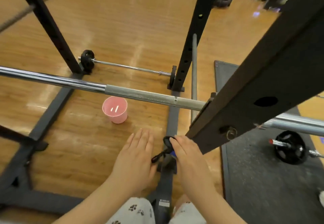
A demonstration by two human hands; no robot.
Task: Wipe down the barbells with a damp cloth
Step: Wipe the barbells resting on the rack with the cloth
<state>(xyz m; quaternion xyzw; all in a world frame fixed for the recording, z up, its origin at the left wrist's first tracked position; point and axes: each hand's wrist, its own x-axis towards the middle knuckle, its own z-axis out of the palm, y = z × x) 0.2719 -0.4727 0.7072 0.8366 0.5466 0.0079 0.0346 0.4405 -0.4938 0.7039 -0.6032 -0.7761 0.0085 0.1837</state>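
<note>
A long steel barbell [140,94] lies across the black rack at about waist height, with its knurled grey part in the middle of the view. Below it, my right hand [189,155] grips a small black clamp-like object [166,140] with a blue part and a black handle. My left hand [135,155] is beside it, flat with fingers straight, and its thumb is close to the handle's end. A pink bucket [115,109] stands on the wooden floor under the bar.
A second barbell [126,66] with small plates lies on the floor behind. A third barbell [291,147] rests on a dark mat [263,180] at right. A thick rack upright [263,83] slants close on my right, and grey base rails [172,116] cross the floor.
</note>
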